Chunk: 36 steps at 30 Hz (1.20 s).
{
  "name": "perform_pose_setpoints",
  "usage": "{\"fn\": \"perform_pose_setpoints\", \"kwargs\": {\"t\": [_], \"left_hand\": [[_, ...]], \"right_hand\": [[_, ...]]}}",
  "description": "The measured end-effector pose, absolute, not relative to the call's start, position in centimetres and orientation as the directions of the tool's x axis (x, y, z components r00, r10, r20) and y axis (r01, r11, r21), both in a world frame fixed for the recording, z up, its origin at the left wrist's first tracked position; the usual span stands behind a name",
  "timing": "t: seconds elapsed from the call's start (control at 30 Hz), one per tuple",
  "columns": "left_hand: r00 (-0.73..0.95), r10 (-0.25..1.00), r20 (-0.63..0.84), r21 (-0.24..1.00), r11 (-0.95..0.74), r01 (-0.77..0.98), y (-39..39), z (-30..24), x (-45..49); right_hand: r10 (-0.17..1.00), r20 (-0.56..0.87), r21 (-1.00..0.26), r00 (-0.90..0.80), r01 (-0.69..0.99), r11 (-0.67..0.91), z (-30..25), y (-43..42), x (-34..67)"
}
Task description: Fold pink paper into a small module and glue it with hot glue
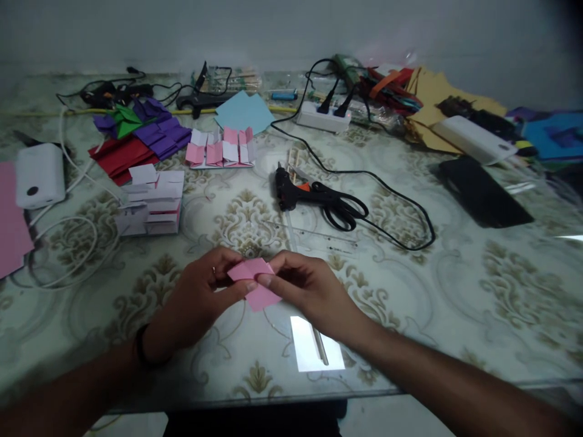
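Between my two hands, above the front middle of the table, is a small folded piece of pink paper. My left hand pinches its left side, thumb on top and fingers behind. From the right, my right hand grips the same paper, its thumb pressed near the centre crease. The fingertips behind the paper are partly hidden. Beyond the hands lie a black glue gun and black-handled scissors, with a clear ruler just in front of them.
Folded white-and-pink paper pieces and a pink-white row lie at left, near purple folded paper. Blue sheets and a white power strip stand behind. A black phone rests right; a white cable loops left.
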<state>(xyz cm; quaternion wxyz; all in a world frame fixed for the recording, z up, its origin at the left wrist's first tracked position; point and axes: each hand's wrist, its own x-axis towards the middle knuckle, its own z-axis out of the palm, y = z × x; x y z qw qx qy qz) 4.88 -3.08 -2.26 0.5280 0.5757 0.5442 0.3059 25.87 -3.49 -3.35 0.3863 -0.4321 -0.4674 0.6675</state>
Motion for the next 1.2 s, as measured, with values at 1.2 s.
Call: {"fn": "perform_pose_setpoints", "kwargs": {"t": [1.2], "left_hand": [[0.446,0.844,-0.298,0.909,0.108,0.404,-3.6,-1.5,5.4]], "right_hand": [[0.941,-0.024,-0.990,-0.336,-0.123,-0.069,-3.2,-3.9,25.9]]}}
